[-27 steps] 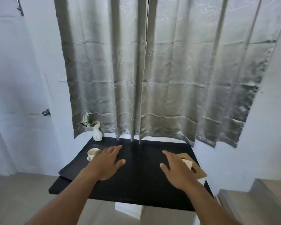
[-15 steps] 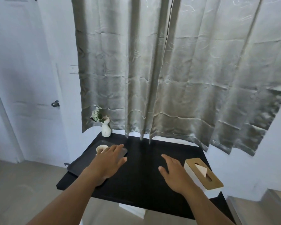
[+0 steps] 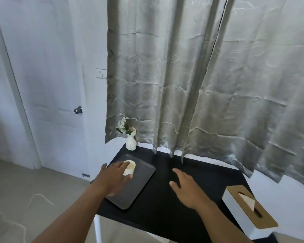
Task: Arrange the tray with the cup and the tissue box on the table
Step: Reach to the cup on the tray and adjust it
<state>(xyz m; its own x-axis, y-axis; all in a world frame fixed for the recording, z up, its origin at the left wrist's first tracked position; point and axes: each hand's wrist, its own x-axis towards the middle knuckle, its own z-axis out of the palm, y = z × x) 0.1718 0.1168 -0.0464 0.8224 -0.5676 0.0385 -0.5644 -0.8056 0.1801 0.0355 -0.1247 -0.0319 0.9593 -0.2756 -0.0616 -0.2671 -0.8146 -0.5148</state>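
Black table (image 3: pixel 174 204): unlabelled tray (image 3: pixel 140 186), cup (image 3: pixel 129 167), tissue box (image 3: pixel 242 213).

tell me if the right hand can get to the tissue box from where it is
Probably yes. The right hand hovers open over the bare black table, and the tissue box sits to its right near the edge with nothing between them.
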